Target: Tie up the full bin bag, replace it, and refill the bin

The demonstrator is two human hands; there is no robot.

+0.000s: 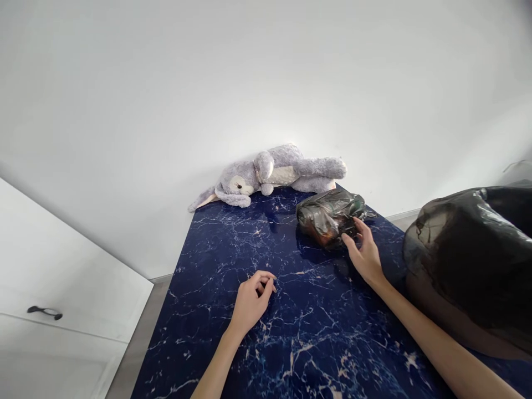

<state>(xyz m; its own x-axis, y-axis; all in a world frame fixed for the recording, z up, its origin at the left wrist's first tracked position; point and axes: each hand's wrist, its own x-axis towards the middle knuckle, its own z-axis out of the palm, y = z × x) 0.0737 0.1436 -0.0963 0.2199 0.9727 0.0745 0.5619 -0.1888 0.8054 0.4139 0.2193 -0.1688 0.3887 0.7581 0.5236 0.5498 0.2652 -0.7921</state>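
Observation:
At the right of the tabletop lies a bundled black plastic bag, thin and crinkled, with orange-brown and greenish colours showing through it. My right hand is at its near right end, thumb and fingers closed around a dark fold of the plastic. My left hand is over the middle of the table, apart from the bag. Its fingers are curled in toward the thumb, and nothing shows in them. A grey plush rabbit lies on its side along the far edge, ears to the left.
Under both hands is a blue marble-patterned table. A large, full black plastic bag bulges at the right beside my right forearm. A white wall rises behind the table. At the left stands a white cabinet with a dark handle.

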